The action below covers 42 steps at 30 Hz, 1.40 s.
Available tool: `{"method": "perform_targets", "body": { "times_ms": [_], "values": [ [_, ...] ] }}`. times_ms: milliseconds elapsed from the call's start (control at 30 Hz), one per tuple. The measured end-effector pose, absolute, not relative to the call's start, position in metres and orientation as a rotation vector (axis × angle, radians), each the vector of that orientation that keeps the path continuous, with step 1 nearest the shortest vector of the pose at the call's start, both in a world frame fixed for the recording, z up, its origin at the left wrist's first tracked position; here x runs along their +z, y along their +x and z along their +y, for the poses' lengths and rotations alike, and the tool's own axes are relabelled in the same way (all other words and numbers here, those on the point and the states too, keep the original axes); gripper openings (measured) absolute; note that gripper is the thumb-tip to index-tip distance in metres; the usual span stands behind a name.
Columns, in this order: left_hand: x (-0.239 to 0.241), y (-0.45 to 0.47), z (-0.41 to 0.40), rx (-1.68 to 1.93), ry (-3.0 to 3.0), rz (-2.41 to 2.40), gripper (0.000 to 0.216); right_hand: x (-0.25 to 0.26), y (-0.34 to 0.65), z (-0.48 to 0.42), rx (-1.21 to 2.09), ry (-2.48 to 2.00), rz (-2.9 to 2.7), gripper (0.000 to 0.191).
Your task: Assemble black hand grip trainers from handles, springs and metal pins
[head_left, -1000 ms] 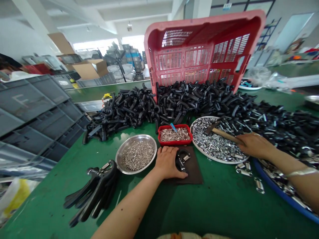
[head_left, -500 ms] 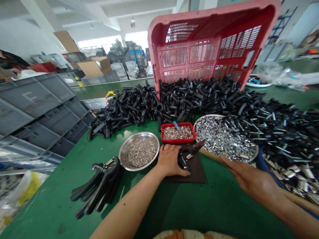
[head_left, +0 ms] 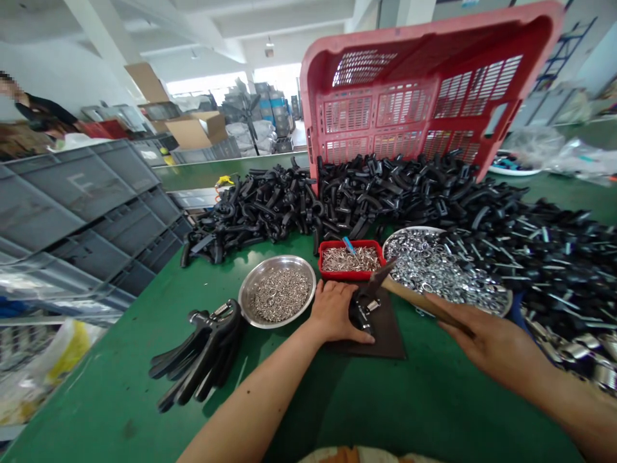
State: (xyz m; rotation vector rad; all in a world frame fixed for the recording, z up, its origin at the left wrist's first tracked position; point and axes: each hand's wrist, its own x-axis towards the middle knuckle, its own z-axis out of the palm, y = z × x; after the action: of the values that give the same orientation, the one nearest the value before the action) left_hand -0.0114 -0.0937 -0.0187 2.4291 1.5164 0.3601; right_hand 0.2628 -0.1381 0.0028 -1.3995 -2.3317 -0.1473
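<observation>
My left hand (head_left: 333, 312) presses down on a black hand-grip part with a metal spring (head_left: 362, 310), which lies on a dark mat (head_left: 385, 334) on the green table (head_left: 385, 405). My right hand (head_left: 486, 344) is closed round the wooden handle of a small hammer (head_left: 409, 292). The hammer's dark head hangs just above the spring part. Beyond the mat stand a red tray of metal pins (head_left: 351, 259), a steel bowl of small rings (head_left: 278, 294) and a plate of shiny washers (head_left: 443, 270).
A big heap of black plastic handles (head_left: 434, 199) spills from a tipped pink crate (head_left: 424, 96). Several assembled black grips (head_left: 202, 350) lie at the left. Grey crates (head_left: 81, 212) stack along the left edge. Metal clips (head_left: 578, 354) lie in a blue tray at the right. A person stands at the far left.
My right hand lifted the hammer off the washer plate, drew back toward me, then swung its head over the spring part. My left hand stayed on the part.
</observation>
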Motion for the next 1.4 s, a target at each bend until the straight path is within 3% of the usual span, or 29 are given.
{"method": "perform_targets", "body": {
  "times_ms": [167, 333, 500, 633, 800, 867, 1033, 1267, 1400],
  "values": [
    [-0.022, -0.010, -0.113, 0.423, 2.504, 1.568, 0.091, 0.000, 0.329, -0.117, -0.113, -1.737, -2.030, 0.050],
    [-0.033, -0.002, -0.131, 0.336, 2.466, 1.697, 0.067, -0.015, 0.398, -0.093, -0.110, -1.953, -2.018, 0.037],
    [-0.013, -0.003, -0.123, 0.295, 2.533, 1.561, 0.064, -0.013, 0.334, -0.100, -0.424, -1.704, -2.139, 0.035],
    [0.025, -0.010, -0.110, 0.361, 2.361, 1.382, 0.051, -0.003, 0.236, -0.106, 0.153, -1.130, -2.272, 0.034],
    [0.032, -0.013, -0.083, 0.219, 1.670, 1.246, 0.074, -0.015, 0.199, -0.081, 0.821, -1.205, -2.029, 0.024],
    [0.022, -0.009, -0.074, 0.178, 1.650, 1.391, 0.072, -0.025, 0.200, -0.070, 0.927, -1.272, -2.004, 0.024],
    [-0.005, 0.000, -0.076, 0.272, 2.125, 1.939, 0.044, -0.031, 0.197, -0.067, 0.684, -1.421, -2.184, 0.017],
    [-0.022, 0.002, -0.091, 0.363, 2.146, 1.933, 0.044, 0.005, 0.169, -0.024, 0.257, -1.606, -2.308, 0.025],
    [-0.027, 0.002, -0.091, 0.458, 2.099, 1.936, 0.043, 0.005, 0.134, 0.021, 0.208, -1.680, -2.294, 0.021]
  ]
}}
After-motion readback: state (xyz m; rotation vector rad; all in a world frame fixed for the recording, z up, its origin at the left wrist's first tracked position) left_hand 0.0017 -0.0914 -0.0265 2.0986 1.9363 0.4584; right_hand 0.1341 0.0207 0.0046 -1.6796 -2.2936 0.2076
